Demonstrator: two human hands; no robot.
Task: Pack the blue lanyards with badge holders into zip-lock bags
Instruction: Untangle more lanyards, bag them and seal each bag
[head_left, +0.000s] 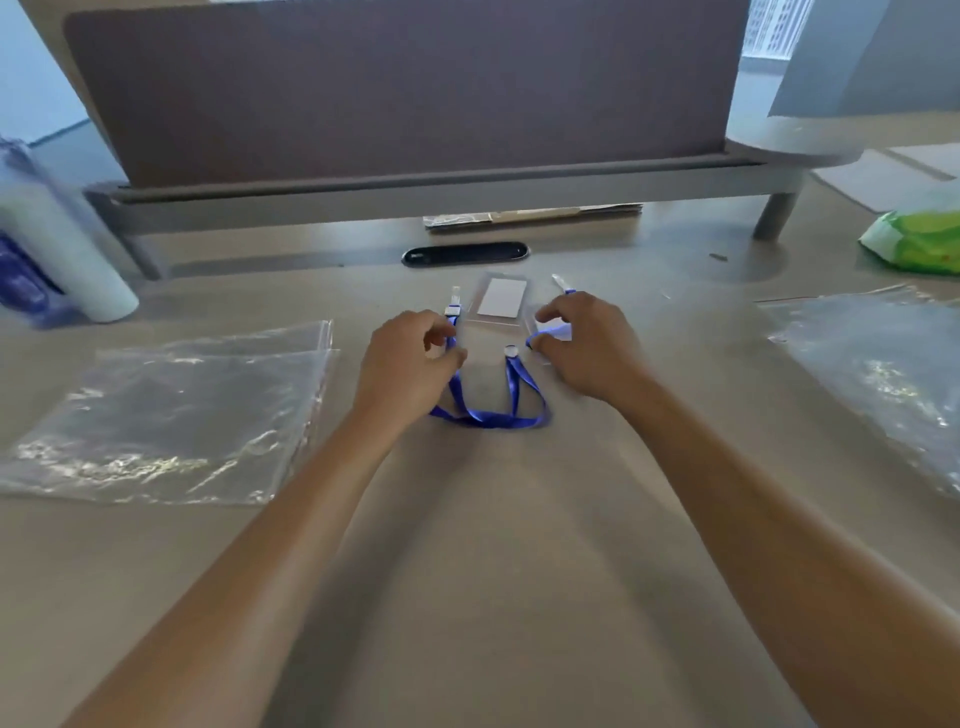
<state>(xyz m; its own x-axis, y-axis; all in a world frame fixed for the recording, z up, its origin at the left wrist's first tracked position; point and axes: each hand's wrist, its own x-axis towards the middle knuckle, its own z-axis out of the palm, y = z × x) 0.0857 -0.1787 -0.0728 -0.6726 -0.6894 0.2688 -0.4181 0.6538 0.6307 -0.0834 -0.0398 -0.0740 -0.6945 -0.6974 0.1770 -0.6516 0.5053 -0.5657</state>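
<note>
Lanyard (488, 415) on desk (493, 545) | your left hand (410, 358) pinches its left strap | right hand (587, 343) pinches right strap | holder (498, 301) between, far | bags (171, 415) left and right

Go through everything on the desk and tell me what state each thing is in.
Lanyard: loose on desk, both ends held.
Badge holder: flat, card inside, unbagged.
Left bag: flat, empty.
Right bag: flat.
Left hand: pinches strap.
Right hand: pinches strap.
</note>
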